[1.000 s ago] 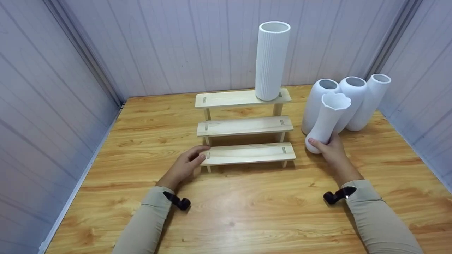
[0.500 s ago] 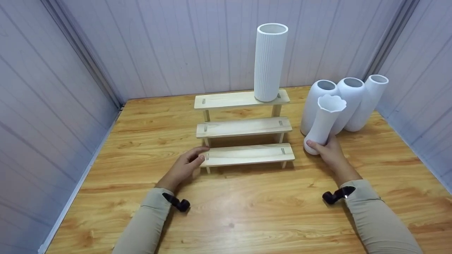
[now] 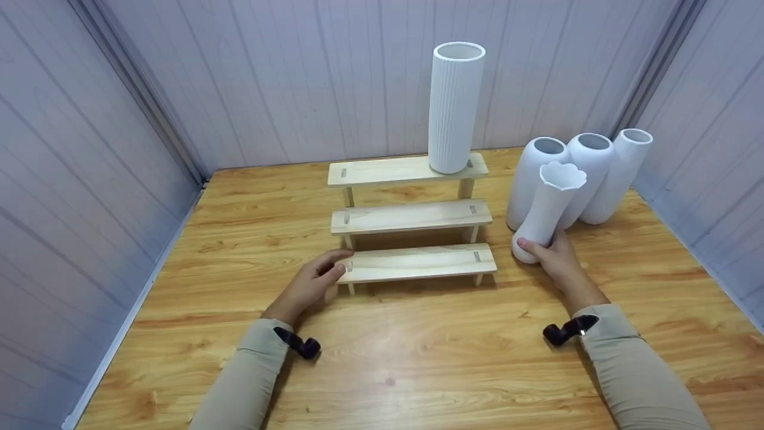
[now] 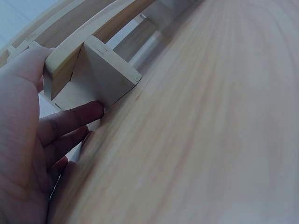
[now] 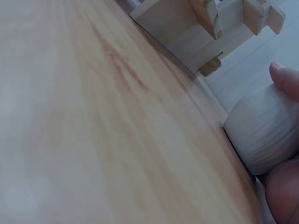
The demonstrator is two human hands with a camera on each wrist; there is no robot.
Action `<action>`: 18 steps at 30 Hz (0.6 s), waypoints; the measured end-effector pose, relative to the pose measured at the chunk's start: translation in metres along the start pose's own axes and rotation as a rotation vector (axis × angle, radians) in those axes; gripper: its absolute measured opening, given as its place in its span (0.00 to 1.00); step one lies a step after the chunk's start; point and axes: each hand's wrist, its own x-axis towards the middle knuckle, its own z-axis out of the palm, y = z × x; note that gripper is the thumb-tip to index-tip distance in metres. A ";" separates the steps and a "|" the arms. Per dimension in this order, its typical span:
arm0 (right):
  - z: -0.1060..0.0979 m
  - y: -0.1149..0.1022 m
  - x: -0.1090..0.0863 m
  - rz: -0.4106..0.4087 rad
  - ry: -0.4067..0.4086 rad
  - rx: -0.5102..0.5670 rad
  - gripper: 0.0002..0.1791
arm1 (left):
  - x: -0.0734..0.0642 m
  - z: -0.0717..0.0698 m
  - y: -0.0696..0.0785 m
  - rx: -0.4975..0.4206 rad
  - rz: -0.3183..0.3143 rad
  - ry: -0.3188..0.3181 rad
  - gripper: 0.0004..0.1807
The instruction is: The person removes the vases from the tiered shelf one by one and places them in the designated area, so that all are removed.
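A three-step wooden display stand (image 3: 418, 263) stands mid-table. My left hand (image 3: 307, 286) holds the left end of its lowest step. In the left wrist view, fingers (image 4: 77, 116) reach under that step to the side panel (image 4: 100, 77). A tall ribbed white cylindrical vase (image 3: 455, 113) is upright on the top step, toward its right end. My right hand (image 3: 564, 266) grips the lower body of a white vase with a scalloped rim (image 3: 543, 209), right of the stand. In the right wrist view, this vase's base (image 5: 257, 130) appears on or very near the table.
Behind the held vase, a white rounded vase (image 3: 525, 185), another rounded vase (image 3: 594, 167) and a slimmer vase (image 3: 618, 179) stand close together on the wood-grain table (image 3: 406, 358). Panelled walls (image 3: 268, 77) enclose the back and both sides.
The view has shifted slightly. Both hands keep their places, on the stand and on the scalloped vase; the vase's tilt changes only a little.
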 end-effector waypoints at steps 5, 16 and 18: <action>0.001 0.000 -0.001 -0.010 0.000 0.019 0.46 | -0.002 0.001 0.004 -0.017 -0.009 0.006 0.20; 0.001 0.002 0.000 -0.003 0.016 -0.014 0.46 | -0.009 0.002 0.033 -0.034 -0.026 0.019 0.20; 0.001 0.002 0.000 0.000 0.011 -0.022 0.45 | -0.009 0.002 0.033 -0.035 -0.026 0.014 0.20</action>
